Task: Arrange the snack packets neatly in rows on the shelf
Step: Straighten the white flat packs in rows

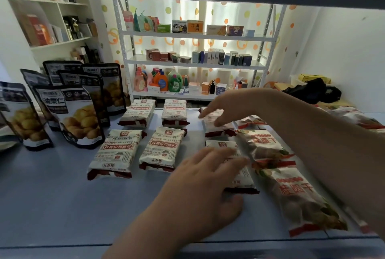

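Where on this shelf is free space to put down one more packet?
The front left of the shelf is bare, before the black pouches and white packets, left of the left hand. The right side is crowded: long packets overlap there.

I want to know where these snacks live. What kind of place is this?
Probably a small shop or its stockroom. Snack packets lie in rows on a shelf, dark pouches stand beside them, and a white rack behind holds boxes and detergent bottles.
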Available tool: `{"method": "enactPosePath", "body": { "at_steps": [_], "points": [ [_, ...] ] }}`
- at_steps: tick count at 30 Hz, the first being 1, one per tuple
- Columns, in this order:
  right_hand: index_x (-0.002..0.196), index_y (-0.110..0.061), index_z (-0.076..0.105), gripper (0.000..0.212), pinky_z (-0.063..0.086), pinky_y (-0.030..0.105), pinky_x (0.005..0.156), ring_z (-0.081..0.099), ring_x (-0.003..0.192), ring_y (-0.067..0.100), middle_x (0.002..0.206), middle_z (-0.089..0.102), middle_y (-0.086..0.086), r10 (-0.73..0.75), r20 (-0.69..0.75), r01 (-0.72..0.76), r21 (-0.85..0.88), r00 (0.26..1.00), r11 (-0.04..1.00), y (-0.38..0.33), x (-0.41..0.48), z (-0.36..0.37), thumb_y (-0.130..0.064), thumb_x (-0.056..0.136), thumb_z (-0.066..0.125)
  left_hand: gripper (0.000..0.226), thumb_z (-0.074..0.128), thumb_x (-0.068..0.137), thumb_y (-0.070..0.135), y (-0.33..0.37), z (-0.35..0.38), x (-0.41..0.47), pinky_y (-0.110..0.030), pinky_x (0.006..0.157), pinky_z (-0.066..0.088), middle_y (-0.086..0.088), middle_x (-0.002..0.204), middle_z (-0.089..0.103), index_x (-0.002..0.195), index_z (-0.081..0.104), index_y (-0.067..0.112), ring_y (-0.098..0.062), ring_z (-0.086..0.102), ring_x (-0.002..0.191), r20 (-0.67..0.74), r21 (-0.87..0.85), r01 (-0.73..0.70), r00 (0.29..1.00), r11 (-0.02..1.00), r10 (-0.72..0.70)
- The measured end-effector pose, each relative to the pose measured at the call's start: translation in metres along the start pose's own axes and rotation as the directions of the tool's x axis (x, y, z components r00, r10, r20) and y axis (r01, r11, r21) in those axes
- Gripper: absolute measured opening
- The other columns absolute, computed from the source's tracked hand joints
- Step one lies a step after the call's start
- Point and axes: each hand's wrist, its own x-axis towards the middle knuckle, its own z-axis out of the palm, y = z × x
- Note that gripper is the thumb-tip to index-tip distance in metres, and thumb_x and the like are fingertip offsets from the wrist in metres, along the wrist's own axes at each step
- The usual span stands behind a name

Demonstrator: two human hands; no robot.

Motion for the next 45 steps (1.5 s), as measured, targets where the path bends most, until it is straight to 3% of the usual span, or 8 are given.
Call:
{"method": "enactPosePath", "body": {
  "at_steps": [4,9,11,13,16,19,25,45],
  "points": [
    [0.140,-0.041,0.050,0.045,0.039,0.031,0.104,0.053,0.123,0.013,0.144,0.052,-0.010,-0.080,-0.274,0.084,0.002,0.958,0.996,-0.013,0.030,-0.013,-0.028,0.098,0.057,0.064,0.043,0.079,0.060,-0.043,-0.036,-0.008,-0.027,0.101,0.036,0.026,0.147,0.030,0.141,0.032,0.048,0.002,0.029,0.132,0.005,0.081,0.184,0.983,0.980,-0.185],
    [0.146,-0.046,0.039,0.064,0.042,0.044,0.108,0.050,0.129,0.025,0.152,0.042,0.000,-0.060,-0.050,0.062,0.042,0.997,0.997,-0.041,0.081,-0.005,-0.004,0.097,0.041,0.069,0.043,0.078,0.054,-0.067,-0.041,-0.017,-0.027,0.106,0.033,0.020,0.147,0.035,0.144,0.034,0.041,-0.005,0.034,0.132,0.155,0.173,0.271,0.942,0.947,-0.298],
    [0.144,-0.048,0.041,0.063,0.049,0.033,0.099,0.058,0.118,0.013,0.148,0.045,-0.002,-0.074,0.016,0.073,0.068,0.997,0.995,-0.044,0.088,-0.003,-0.005,0.097,0.040,0.067,0.044,0.079,0.049,-0.064,-0.036,-0.018,-0.030,0.109,0.030,0.018,0.147,0.036,0.145,0.034,0.039,-0.006,0.029,0.135,0.168,0.200,0.251,0.944,0.947,-0.285],
    [0.142,-0.049,0.044,0.055,0.044,0.006,0.069,0.055,0.084,-0.014,0.136,0.049,-0.008,-0.087,0.004,0.087,0.069,0.996,0.994,-0.042,0.090,-0.004,-0.015,0.099,0.043,0.064,0.046,0.082,0.041,-0.063,-0.032,-0.019,-0.030,0.110,0.030,0.018,0.146,0.038,0.145,0.037,0.037,-0.009,0.027,0.136,0.162,0.197,0.239,0.949,0.951,-0.272],
    [0.140,-0.051,0.046,0.048,0.032,0.008,0.057,0.048,0.067,-0.010,0.143,0.049,-0.008,-0.096,-0.024,0.097,0.043,0.995,0.994,-0.039,0.088,-0.006,-0.025,0.100,0.048,0.062,0.040,0.083,0.041,-0.061,-0.028,-0.022,-0.030,0.109,0.035,0.019,0.144,0.039,0.145,0.038,0.037,-0.009,0.025,0.134,0.147,0.173,0.229,0.956,0.958,-0.255],
    [0.139,-0.053,0.045,0.046,0.034,0.024,0.083,0.047,0.097,0.003,0.148,0.046,-0.008,-0.105,-0.009,0.105,0.034,0.994,0.994,-0.035,0.085,-0.004,-0.029,0.100,0.051,0.062,0.039,0.082,0.047,-0.058,-0.027,-0.026,-0.029,0.104,0.039,0.023,0.140,0.040,0.143,0.040,0.039,-0.008,0.026,0.132,0.131,0.146,0.218,0.963,0.965,-0.237],
    [0.139,-0.053,0.046,0.045,0.035,0.030,0.094,0.047,0.122,0.012,0.149,0.046,-0.009,-0.098,-0.016,0.099,0.051,0.995,0.994,-0.036,0.073,0.000,-0.034,0.099,0.054,0.060,0.041,0.081,0.045,-0.052,-0.026,-0.029,-0.025,0.100,0.041,0.026,0.137,0.041,0.141,0.043,0.040,-0.006,0.027,0.131,0.122,0.113,0.183,0.973,0.977,-0.197],
    [0.141,-0.048,0.046,0.048,0.035,0.031,0.103,0.045,0.129,0.013,0.150,0.044,-0.011,-0.110,-0.013,0.110,0.059,0.994,0.992,-0.046,0.046,0.000,-0.028,0.099,0.055,0.061,0.040,0.081,0.046,-0.046,-0.021,-0.035,-0.022,0.104,0.037,0.024,0.138,0.040,0.142,0.041,0.039,-0.008,0.027,0.131,0.084,0.101,0.134,0.986,0.986,-0.143]
  ]
}}
